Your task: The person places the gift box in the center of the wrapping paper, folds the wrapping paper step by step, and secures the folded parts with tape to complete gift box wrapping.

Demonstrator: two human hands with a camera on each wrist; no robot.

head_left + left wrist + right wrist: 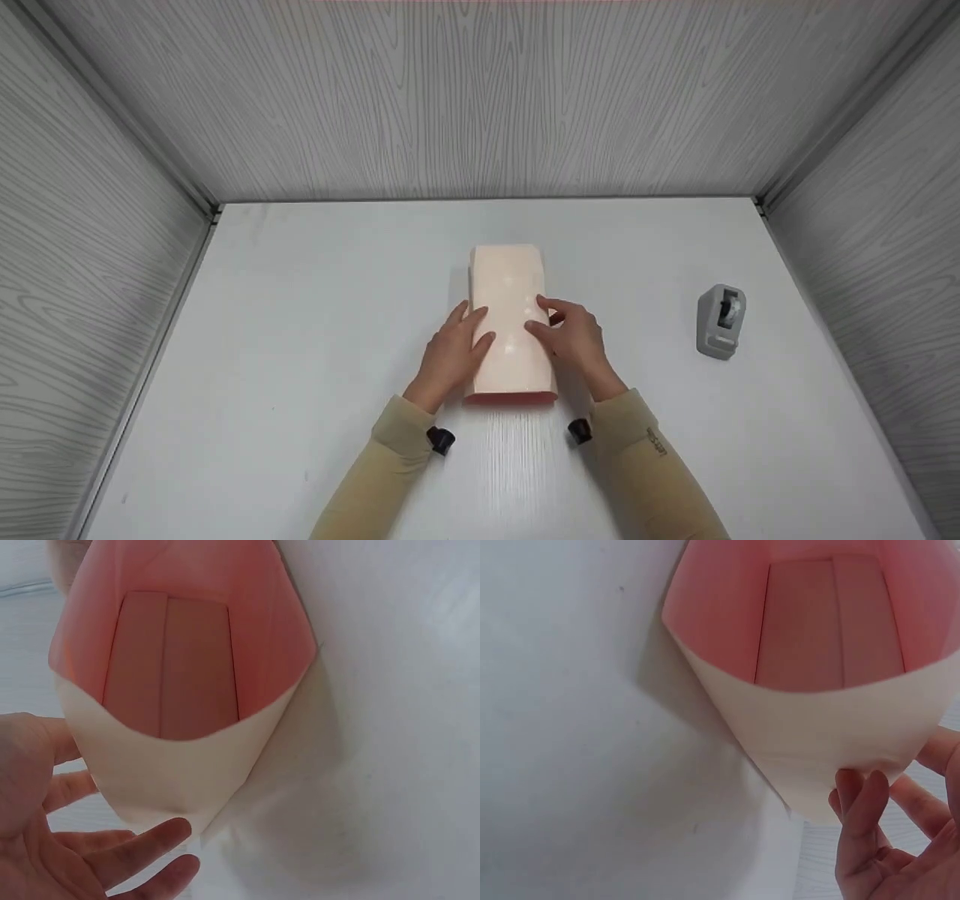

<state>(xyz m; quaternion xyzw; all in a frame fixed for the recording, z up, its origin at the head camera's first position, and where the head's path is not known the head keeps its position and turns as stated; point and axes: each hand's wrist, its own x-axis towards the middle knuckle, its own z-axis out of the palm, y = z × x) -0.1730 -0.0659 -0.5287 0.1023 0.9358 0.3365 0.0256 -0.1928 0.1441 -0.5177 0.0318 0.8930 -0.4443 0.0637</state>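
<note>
A long, boxy sleeve of cream paper [508, 322] lies on the white table, its open end toward the person. Through that opening the wrist views show the pink inner side of the paper and a flat box end [199, 664] with a straight seam. On the sleeve's left edge rests my left hand [450, 356], thumb on the top face and fingers spread fairly straight. My right hand [576, 337] is at the right edge, its thumb and index fingertip on the paper and other fingers bent beside it. Small creases show at those right fingertips [861, 806].
A grey tape dispenser [721, 321] with a roll in it stands to the right on the white table [315, 300]. Wood-grain panels [480, 97] enclose the table at the back and both sides. Small black devices sit at both wrists.
</note>
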